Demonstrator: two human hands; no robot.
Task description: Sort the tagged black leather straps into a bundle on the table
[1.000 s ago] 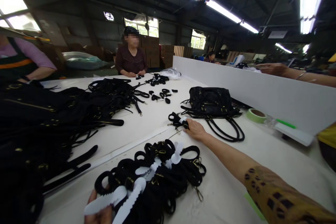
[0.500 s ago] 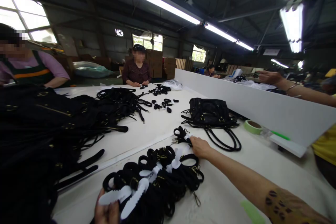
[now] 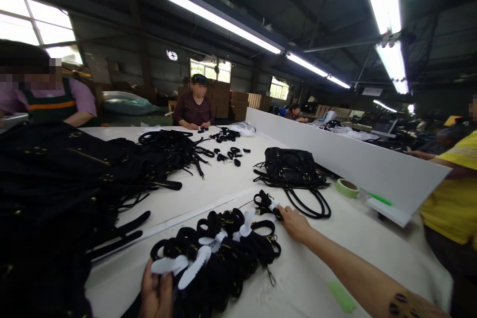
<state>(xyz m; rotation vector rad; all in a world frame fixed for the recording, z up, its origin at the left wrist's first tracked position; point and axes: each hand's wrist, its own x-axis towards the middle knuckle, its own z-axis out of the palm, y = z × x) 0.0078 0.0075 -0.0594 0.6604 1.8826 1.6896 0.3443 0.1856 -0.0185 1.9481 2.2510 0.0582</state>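
Observation:
A large heap of coiled black straps (image 3: 231, 253) with white wraps (image 3: 195, 266) and metal clips lies at the near middle of the table. My left hand (image 3: 158, 290) is closed on the heap's near left end, fingers beside a white wrap. My right hand (image 3: 294, 221) grips a small bundle of black straps (image 3: 265, 201) with a white wrap, just beyond the heap's right end. Just past that hand lies a black handbag (image 3: 289, 164) with its handles toward me.
Black bags (image 3: 48, 184) cover the left side of the white table (image 3: 208, 198). Small strap bundles (image 3: 227, 134) lie farther back. Green tape (image 3: 347, 188) is near a white partition (image 3: 335, 149). People stand or sit left, ahead and right.
My right hand and its small bundle have moved slightly right, away from the heap. The person's arm beyond the partition has lowered and drawn back. The view has shifted.

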